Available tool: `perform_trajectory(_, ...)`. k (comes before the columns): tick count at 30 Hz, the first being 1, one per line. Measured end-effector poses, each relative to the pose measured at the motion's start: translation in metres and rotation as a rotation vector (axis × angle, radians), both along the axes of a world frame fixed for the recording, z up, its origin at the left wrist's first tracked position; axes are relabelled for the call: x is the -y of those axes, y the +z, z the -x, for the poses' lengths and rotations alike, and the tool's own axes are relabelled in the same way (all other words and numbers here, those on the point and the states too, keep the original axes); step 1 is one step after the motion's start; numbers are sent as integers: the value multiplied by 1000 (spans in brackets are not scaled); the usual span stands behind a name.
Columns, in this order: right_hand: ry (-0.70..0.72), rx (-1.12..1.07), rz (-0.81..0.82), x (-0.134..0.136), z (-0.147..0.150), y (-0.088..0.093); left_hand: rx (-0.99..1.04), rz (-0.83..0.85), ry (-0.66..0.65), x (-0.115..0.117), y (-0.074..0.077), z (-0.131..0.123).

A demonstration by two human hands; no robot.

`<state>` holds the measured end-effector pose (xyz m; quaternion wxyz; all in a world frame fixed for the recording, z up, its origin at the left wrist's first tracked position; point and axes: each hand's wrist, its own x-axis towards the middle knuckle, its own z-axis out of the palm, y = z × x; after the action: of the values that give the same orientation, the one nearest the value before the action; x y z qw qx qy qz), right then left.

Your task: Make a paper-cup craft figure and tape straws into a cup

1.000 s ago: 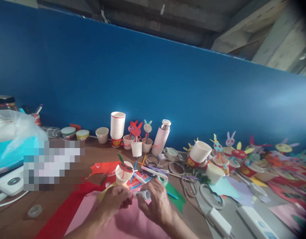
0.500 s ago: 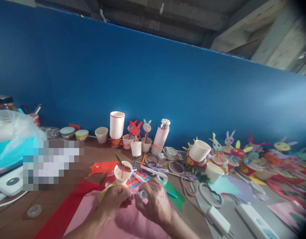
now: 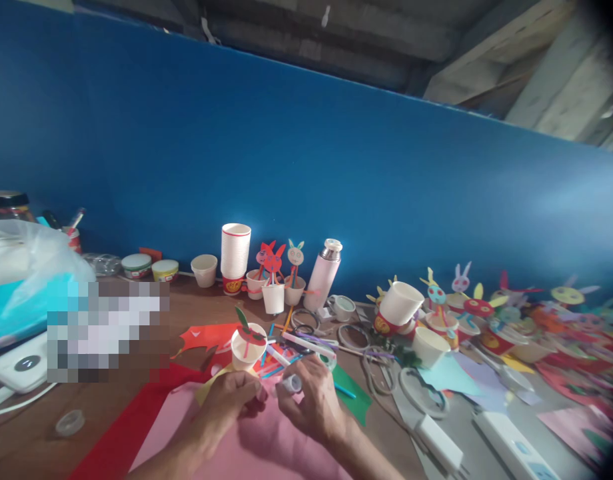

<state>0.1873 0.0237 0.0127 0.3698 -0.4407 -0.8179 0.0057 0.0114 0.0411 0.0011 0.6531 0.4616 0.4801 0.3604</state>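
Observation:
My right hand (image 3: 314,400) is closed around a small white glue stick (image 3: 291,383), its round end facing me. To its left, my left hand (image 3: 231,397) is closed in a pinch. What its fingertips hold is too small to make out. Both hands are over a pink paper sheet (image 3: 279,453), their fingertips a short gap apart. Just beyond the left hand stands a white paper cup (image 3: 245,360) with a red paper piece and a green leaf shape at its rim. Yellow paper (image 3: 212,385) shows partly behind the left hand.
Red paper (image 3: 121,420) and a clear lid (image 3: 70,423) lie left. Pens and paper strips (image 3: 271,357) are scattered behind the hands. A stack of cups (image 3: 235,257) and a pink flask (image 3: 322,273) stand at the back. Paper rabbits in cups (image 3: 441,320), cables and a power strip (image 3: 516,443) crowd the right.
The right hand with the glue stick has shifted slightly right and up, widening the gap between the fingertips. The left hand stays nearly in place, still pinched.

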Motion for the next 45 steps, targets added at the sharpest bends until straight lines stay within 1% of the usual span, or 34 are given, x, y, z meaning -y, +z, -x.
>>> perform_trajectory(2, -39, -78, 21, -3, -4, 2, -10, 1, 1, 0, -1, 1)
perform_trajectory(5, -104, -261, 91, -7, -8, 5, -25, -4, 7, -1, -4, 1)
perform_trajectory(7, -86, -366, 140, -7, -7, 7, -36, -6, 15, -2, -7, 1)
perform_trajectory(9, -17, -390, 162, -5, -5, 6, -46, 0, 19, -4, -10, 1)
perform_trajectory(11, 48, -318, 154, -2, -2, 4, -48, 2, 19, -5, -11, 0)
perform_trajectory(13, 92, -189, 135, 0, 0, 1, -43, -2, 16, -4, -11, 0)
perform_trajectory(15, 103, -85, 96, 0, 0, -1, -40, -8, 14, -3, -9, 0)
perform_trajectory(17, 95, -31, 57, -1, -2, -1, -37, -15, 10, -2, -8, 0)
perform_trajectory(20, 80, -31, 19, -1, -3, 2, -30, -20, 5, -2, -8, 0)
perform_trajectory(22, 111, -24, -9, 0, -1, 3, -30, -25, 8, -3, -11, 0)
perform_trajectory(25, 162, 48, -47, 4, 4, 1, -39, -50, 18, -5, -14, -1)
perform_trajectory(28, 122, 114, -62, 4, 5, -2, -44, -59, 22, -6, -17, -1)
perform_trajectory(30, 89, 131, -74, 1, 1, -1, -45, -44, 15, -6, -18, -1)
perform_trajectory(35, 43, 40, -87, -2, -12, 12, -53, -15, 17, -6, -16, -2)
perform_trajectory(37, 88, -5, -57, -1, -12, 16, -52, -22, 17, -5, -15, -2)
perform_trajectory(40, 145, -38, 33, -1, -9, 18, -48, -20, 17, -4, -14, -2)
perform_trajectory(42, 137, -66, 161, -4, -10, 19, -49, -15, 23, -3, -13, -1)
perform_trajectory(45, 112, -107, 406, -11, -21, 23, -47, -9, 31, -1, -11, 0)
